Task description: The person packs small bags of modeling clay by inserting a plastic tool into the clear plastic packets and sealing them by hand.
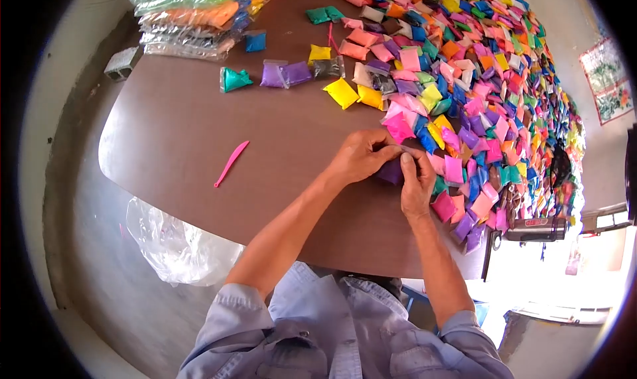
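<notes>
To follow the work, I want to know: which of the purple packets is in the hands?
The dark purple packet, held by the left hand and right hand; the other visible purple packets lie loose on the table or in the pile.

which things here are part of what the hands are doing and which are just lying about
In the work:
- purple packet, pinched by left hand and right hand
- heap of coloured packets, probably

Lying about, it seems:
- pink knife-shaped tool
- crumpled clear plastic beyond the table edge
- grey block
</notes>
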{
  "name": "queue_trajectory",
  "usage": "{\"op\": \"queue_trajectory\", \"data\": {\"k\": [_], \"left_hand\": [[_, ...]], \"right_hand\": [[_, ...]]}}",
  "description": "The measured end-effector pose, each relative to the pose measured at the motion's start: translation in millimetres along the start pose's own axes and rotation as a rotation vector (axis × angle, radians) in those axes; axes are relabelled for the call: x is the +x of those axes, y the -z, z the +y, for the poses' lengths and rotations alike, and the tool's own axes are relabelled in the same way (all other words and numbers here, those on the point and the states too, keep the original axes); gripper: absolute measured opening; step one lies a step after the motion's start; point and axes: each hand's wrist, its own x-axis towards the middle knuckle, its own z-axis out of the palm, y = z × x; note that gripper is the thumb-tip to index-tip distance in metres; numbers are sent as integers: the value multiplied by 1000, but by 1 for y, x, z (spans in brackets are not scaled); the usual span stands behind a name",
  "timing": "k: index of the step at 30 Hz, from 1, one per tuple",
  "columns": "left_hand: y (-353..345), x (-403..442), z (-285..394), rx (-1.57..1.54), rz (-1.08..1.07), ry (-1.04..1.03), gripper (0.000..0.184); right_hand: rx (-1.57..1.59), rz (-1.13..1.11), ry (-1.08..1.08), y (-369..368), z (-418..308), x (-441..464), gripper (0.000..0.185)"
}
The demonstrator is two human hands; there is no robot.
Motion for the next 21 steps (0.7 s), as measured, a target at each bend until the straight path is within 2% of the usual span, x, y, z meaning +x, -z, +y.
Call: {"op": "queue_trajectory", "data": {"k": [5,10,13,16,17,20,21], "left_hand": [[-5,1,-8,52,47,-95,20],[-2,-3,5,-65,72,-46,25],[-1,-3,2,104,39,-134,26],[0,-1,-2,78,30,-131,23],[-1,1,-3,70,22,-132,23],[1,-5,5,19,1,-9,21],[4,-5,10,29,3,23,21]], "right_hand": [[-76,43,-1,1,6,-3,15],[-108,77,-19,2,11,-2,15],[-139,176,-5,-3,9,-2,18],[-114,151,-86,-2,1,-4,21],[-150,75,-10,2,4,-1,23],[-19,56,-51,-3,-2,-4,23],[7,44,-126,-1,-5,-5,20]]}}
